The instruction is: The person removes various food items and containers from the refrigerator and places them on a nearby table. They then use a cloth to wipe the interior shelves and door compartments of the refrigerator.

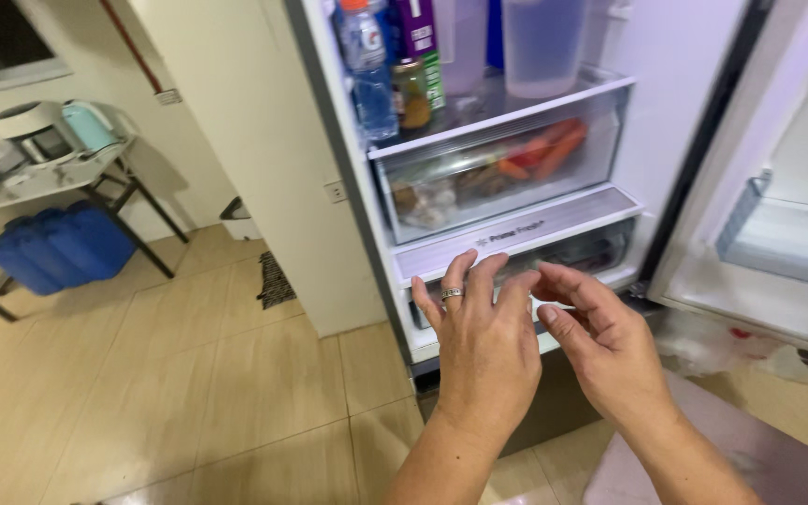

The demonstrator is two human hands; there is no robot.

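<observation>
My left hand (483, 337), a ring on one finger, reaches with spread fingers toward the front of the bottom drawer (600, 251) of an open fridge. My right hand (600, 341) is beside it, fingers apart, tips near the same drawer front. Neither hand holds anything. Above sits a clear crisper drawer (497, 173) with carrots (544, 150) and other vegetables inside. On the glass shelf over it stand a blue drink bottle (367, 65), a small jar (412, 93) and clear plastic containers (541, 42).
The fridge door (778, 234) stands open at the right with an empty door bin. A cream wall (264, 159) is left of the fridge. Far left, a folding table (58, 178) holds a kettle and appliances, with blue water jugs (58, 245) beneath. The floor is tan tile.
</observation>
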